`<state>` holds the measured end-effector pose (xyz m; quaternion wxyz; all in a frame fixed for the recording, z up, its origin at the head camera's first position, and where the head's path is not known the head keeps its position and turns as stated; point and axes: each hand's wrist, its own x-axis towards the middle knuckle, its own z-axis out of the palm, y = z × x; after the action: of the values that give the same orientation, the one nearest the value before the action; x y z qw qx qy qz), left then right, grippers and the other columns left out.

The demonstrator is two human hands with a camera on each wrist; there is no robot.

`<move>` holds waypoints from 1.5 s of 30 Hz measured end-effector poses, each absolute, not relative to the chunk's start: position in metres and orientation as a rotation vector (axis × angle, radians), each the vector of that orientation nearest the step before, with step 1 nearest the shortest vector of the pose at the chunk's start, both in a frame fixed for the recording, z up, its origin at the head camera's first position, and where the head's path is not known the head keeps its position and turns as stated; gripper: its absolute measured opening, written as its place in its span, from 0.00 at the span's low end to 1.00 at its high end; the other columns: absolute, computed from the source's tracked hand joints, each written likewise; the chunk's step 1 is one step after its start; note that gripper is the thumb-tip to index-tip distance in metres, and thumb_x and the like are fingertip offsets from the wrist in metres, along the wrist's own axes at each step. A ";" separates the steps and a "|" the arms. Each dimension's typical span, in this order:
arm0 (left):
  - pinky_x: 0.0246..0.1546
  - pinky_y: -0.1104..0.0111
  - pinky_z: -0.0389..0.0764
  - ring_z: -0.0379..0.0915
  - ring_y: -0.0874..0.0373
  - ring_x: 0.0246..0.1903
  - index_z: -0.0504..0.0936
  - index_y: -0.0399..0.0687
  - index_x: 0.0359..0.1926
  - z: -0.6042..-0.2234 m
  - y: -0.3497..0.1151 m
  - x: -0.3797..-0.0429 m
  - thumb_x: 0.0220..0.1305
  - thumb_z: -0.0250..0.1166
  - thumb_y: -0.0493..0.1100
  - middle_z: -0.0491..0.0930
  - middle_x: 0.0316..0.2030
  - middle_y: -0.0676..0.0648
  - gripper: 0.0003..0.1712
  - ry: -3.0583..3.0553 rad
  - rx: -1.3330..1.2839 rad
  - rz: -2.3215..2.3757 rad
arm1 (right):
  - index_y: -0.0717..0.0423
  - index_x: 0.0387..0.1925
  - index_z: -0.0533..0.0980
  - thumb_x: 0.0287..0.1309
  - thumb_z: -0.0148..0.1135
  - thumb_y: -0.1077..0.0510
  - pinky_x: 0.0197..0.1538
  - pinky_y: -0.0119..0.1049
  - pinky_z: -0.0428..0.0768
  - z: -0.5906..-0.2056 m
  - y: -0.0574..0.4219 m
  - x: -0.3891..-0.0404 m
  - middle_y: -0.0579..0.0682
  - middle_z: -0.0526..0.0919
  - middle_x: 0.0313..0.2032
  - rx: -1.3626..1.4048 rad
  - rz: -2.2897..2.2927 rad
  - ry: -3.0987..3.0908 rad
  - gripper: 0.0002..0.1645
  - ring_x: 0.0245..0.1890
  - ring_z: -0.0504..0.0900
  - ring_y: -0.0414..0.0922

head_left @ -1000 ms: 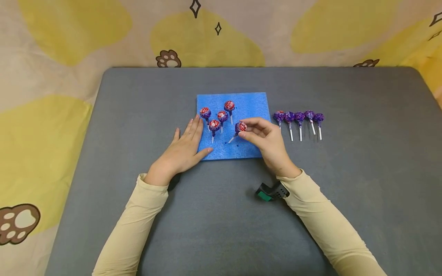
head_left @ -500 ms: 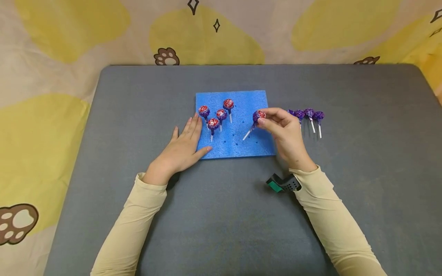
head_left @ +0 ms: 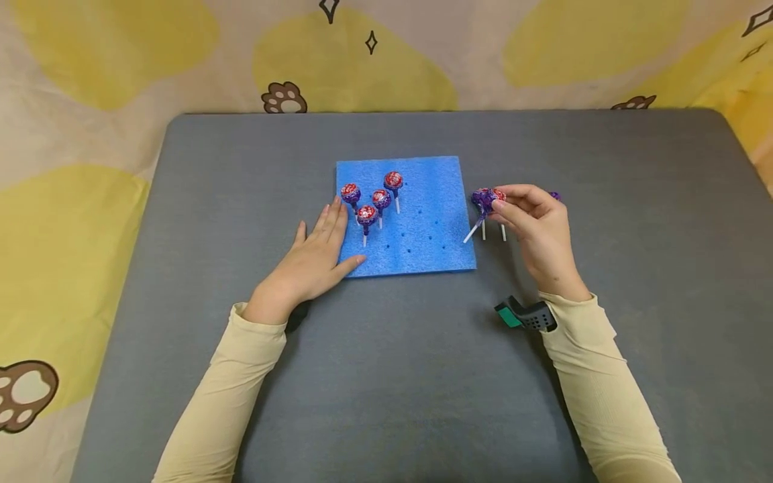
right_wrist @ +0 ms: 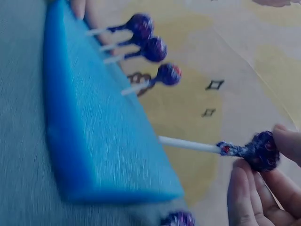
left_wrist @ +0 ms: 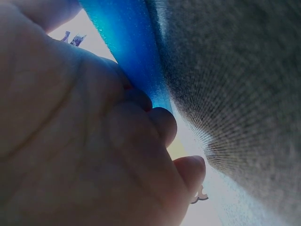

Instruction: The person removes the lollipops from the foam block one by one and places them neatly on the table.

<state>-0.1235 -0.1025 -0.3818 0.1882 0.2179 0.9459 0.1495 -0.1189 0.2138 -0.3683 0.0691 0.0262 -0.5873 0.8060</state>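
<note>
Several red-and-purple wrapped lollipops (head_left: 366, 215) stand upright by their sticks in the left half of a blue foam board (head_left: 431, 231). My left hand (head_left: 311, 265) rests along the board's left edge, fingers straight and thumb on its front corner. My right hand (head_left: 537, 231) pinches a lollipop (right_wrist: 264, 150) by its wrapped head, just off the board's right edge, its white stick tilted down to the left. Under and behind that hand, more lollipops lie on the table, mostly hidden; two sticks and one purple head (head_left: 554, 195) show.
Small holes dot the foam board's middle and right. The grey table (head_left: 386, 376) spreads around it, with a patterned yellow cloth (head_left: 386, 67) behind and at the left. A black wrist strap with a green part (head_left: 525, 315) sits at my right wrist.
My right hand has carried the lollipop rightward from above the board to beyond its right edge, over the lying lollipops. My left hand has stayed at the board's left edge.
</note>
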 end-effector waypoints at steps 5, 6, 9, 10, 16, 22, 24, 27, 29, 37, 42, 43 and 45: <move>0.65 0.43 0.31 0.20 0.50 0.71 0.29 0.40 0.72 -0.382 -0.104 -0.124 0.70 0.45 0.62 0.23 0.72 0.44 0.49 2.659 0.615 0.420 | 0.65 0.35 0.82 0.53 0.64 0.71 0.37 0.33 0.81 -0.369 0.229 -0.117 0.51 0.83 0.31 0.043 2.315 -2.025 0.06 0.29 0.82 0.42; 0.65 0.44 0.31 0.20 0.50 0.71 0.29 0.40 0.72 -0.382 -0.104 -0.125 0.70 0.45 0.62 0.23 0.72 0.44 0.49 2.659 0.612 0.417 | 0.65 0.34 0.82 0.53 0.63 0.72 0.36 0.32 0.81 -0.368 0.233 -0.117 0.50 0.83 0.31 0.034 2.302 -2.083 0.06 0.28 0.82 0.42; 0.65 0.44 0.31 0.20 0.50 0.71 0.29 0.40 0.72 -0.382 -0.104 -0.125 0.70 0.45 0.62 0.22 0.72 0.44 0.49 2.662 0.612 0.414 | 0.61 0.34 0.83 0.54 0.64 0.69 0.35 0.29 0.80 -0.367 0.241 -0.119 0.47 0.84 0.30 -0.006 2.217 -2.292 0.05 0.28 0.82 0.40; 0.65 0.44 0.31 0.20 0.50 0.71 0.29 0.40 0.72 -0.383 -0.104 -0.125 0.70 0.45 0.62 0.22 0.72 0.44 0.49 2.663 0.612 0.414 | 0.60 0.33 0.84 0.55 0.64 0.69 0.35 0.29 0.80 -0.367 0.243 -0.120 0.46 0.85 0.30 -0.015 2.202 -2.349 0.05 0.28 0.82 0.39; 0.65 0.43 0.32 0.20 0.50 0.71 0.30 0.39 0.72 -0.383 -0.104 -0.125 0.69 0.45 0.63 0.24 0.72 0.43 0.49 2.664 0.614 0.417 | 0.68 0.42 0.81 0.56 0.65 0.64 0.39 0.29 0.80 -0.373 0.250 -0.122 0.42 0.85 0.33 -0.030 2.123 -2.648 0.13 0.32 0.83 0.38; 0.65 0.43 0.31 0.19 0.50 0.71 0.29 0.39 0.72 -0.382 -0.105 -0.124 0.70 0.45 0.62 0.23 0.72 0.43 0.49 2.655 0.610 0.410 | 0.76 0.47 0.75 0.58 0.64 0.60 0.40 0.28 0.79 -0.375 0.250 -0.122 0.40 0.85 0.32 -0.031 2.028 -2.804 0.22 0.33 0.83 0.37; 0.65 0.43 0.31 0.19 0.50 0.71 0.29 0.39 0.72 -0.382 -0.105 -0.124 0.70 0.45 0.62 0.23 0.72 0.43 0.49 2.651 0.609 0.407 | 0.76 0.47 0.76 0.58 0.65 0.59 0.40 0.27 0.79 -0.375 0.251 -0.122 0.39 0.85 0.31 -0.029 1.986 -2.828 0.23 0.32 0.83 0.36; 0.65 0.44 0.31 0.19 0.50 0.71 0.28 0.39 0.72 -0.382 -0.104 -0.125 0.70 0.45 0.62 0.23 0.72 0.43 0.49 2.649 0.609 0.403 | 0.76 0.46 0.77 0.57 0.65 0.58 0.39 0.26 0.79 -0.376 0.250 -0.122 0.37 0.85 0.31 -0.036 1.930 -2.853 0.23 0.33 0.82 0.35; 0.65 0.43 0.31 0.19 0.50 0.71 0.28 0.39 0.72 -0.383 -0.104 -0.125 0.70 0.45 0.62 0.22 0.72 0.43 0.49 2.650 0.611 0.401 | 0.75 0.45 0.77 0.57 0.65 0.57 0.39 0.26 0.78 -0.376 0.250 -0.122 0.37 0.84 0.30 -0.049 1.876 -2.878 0.23 0.33 0.81 0.34; 0.65 0.43 0.31 0.19 0.50 0.71 0.28 0.39 0.72 -0.383 -0.103 -0.125 0.70 0.44 0.62 0.22 0.72 0.44 0.49 2.654 0.620 0.406 | 0.71 0.43 0.80 0.56 0.67 0.55 0.37 0.25 0.78 -0.373 0.247 -0.119 0.40 0.84 0.31 -0.138 1.700 -2.936 0.22 0.30 0.81 0.34; 0.65 0.43 0.31 0.20 0.49 0.71 0.28 0.39 0.72 -0.383 -0.104 -0.124 0.70 0.44 0.62 0.22 0.72 0.43 0.48 2.658 0.625 0.414 | 0.68 0.40 0.82 0.54 0.68 0.52 0.36 0.26 0.78 -0.373 0.245 -0.118 0.42 0.84 0.31 -0.119 1.587 -2.966 0.22 0.30 0.80 0.34; 0.65 0.43 0.31 0.20 0.49 0.71 0.28 0.39 0.72 -0.383 -0.104 -0.124 0.70 0.44 0.62 0.22 0.72 0.43 0.48 2.658 0.623 0.412 | 0.68 0.40 0.82 0.54 0.68 0.51 0.36 0.26 0.78 -0.373 0.244 -0.118 0.43 0.84 0.31 -0.117 1.585 -2.966 0.22 0.30 0.80 0.34; 0.65 0.43 0.31 0.20 0.49 0.71 0.28 0.39 0.72 -0.383 -0.104 -0.124 0.70 0.44 0.62 0.22 0.72 0.44 0.49 2.657 0.625 0.411 | 0.67 0.40 0.82 0.54 0.68 0.51 0.36 0.26 0.77 -0.373 0.244 -0.117 0.44 0.84 0.32 -0.121 1.577 -2.970 0.22 0.30 0.80 0.34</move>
<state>-0.1244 -0.1037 -0.3827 0.1895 0.2223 0.9451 0.1461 -0.1174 0.2444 -0.3733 -0.1115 -0.0359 -0.8771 0.4658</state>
